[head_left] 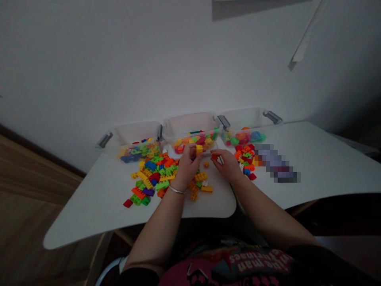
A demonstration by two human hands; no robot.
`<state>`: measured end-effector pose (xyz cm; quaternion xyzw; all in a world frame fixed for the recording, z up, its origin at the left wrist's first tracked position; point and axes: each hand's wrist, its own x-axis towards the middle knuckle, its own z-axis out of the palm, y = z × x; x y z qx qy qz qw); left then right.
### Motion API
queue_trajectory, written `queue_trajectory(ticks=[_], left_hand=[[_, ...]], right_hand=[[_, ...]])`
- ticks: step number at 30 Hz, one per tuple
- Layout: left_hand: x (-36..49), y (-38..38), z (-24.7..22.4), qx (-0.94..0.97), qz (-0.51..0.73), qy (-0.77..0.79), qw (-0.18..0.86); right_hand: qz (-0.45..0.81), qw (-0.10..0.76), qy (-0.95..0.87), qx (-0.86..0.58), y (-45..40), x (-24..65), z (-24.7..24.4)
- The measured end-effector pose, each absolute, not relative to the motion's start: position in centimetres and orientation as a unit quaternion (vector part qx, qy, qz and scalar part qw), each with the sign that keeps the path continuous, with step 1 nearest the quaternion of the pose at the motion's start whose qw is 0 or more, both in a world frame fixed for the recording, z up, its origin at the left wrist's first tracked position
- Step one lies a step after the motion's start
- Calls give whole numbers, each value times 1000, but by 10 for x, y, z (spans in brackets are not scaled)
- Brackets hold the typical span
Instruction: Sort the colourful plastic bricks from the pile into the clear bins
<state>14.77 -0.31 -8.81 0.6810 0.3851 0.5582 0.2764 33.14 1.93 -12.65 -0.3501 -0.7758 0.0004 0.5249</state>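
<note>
Fingers (190, 151) pinching bricks (199, 149) above lettered shirt (256, 264)

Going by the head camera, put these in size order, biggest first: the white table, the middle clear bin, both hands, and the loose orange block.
1. White table
2. Middle clear bin
3. Left hand and right hand, too alike to rank
4. Loose orange block
</note>
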Motion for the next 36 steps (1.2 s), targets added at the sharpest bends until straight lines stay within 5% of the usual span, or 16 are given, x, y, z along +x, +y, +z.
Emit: queue_trajectory(ticks=[8, 13, 20, 36], left_hand=[[130, 5, -77, 593, 667, 441, 89], [107, 22, -42, 608, 591, 528, -52], [96, 43, -11, 615, 386, 686, -44], [106, 36, -22, 637, 426, 639, -70]], right_hand=[[7, 522, -778, -349, 19, 333, -124], [20, 513, -783, -350, 19, 333, -124], [22, 504, -788, -351, 18, 334, -123], [19, 516, -785, -342, 17, 333, -119]])
